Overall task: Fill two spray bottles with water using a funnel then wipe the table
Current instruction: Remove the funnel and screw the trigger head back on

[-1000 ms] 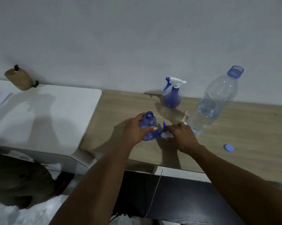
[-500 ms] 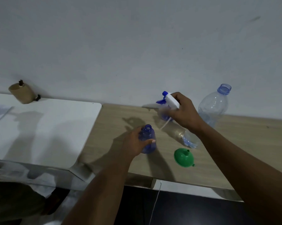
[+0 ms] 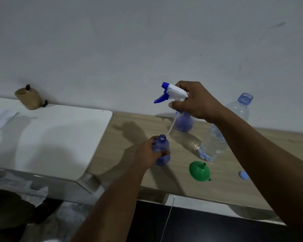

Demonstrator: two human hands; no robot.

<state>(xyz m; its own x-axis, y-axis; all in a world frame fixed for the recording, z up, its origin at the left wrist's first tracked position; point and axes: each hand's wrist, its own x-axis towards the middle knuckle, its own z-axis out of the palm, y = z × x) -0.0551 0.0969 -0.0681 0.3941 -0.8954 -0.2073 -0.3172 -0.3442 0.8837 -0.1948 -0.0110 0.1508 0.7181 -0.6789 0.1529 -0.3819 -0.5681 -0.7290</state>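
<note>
Wooden table (image 3: 217, 193) runs along the wall, a white tabletop (image 3: 51, 140) butted against its left end, and everything in play sits on the wood. Biggest piece out there is the clear water bottle (image 3: 215, 145), uncapped, water in its lower part, its middle cut across by the right forearm. Right hand (image 3: 194, 100) is up above the table, fingers wrapped around the white-and-blue spray head (image 3: 173, 93), the thin dip tube (image 3: 170, 127) dangling from it, tip showing just beside the front bottle's open neck. Behind that hand stands the back spray bottle (image 3: 184, 122) close to the wall: blue body in view, top hidden by the hand, so what sits on it can't be told. Left hand (image 3: 146, 154) grips the front spray bottle (image 3: 162, 143), upright, neck open; the blue tint makes any water inside impossible to judge. Just right of it the green funnel (image 3: 199, 172) lies wide mouth down, spout up. Blue cap (image 3: 243, 175) further right, flat on the wood.
</note>
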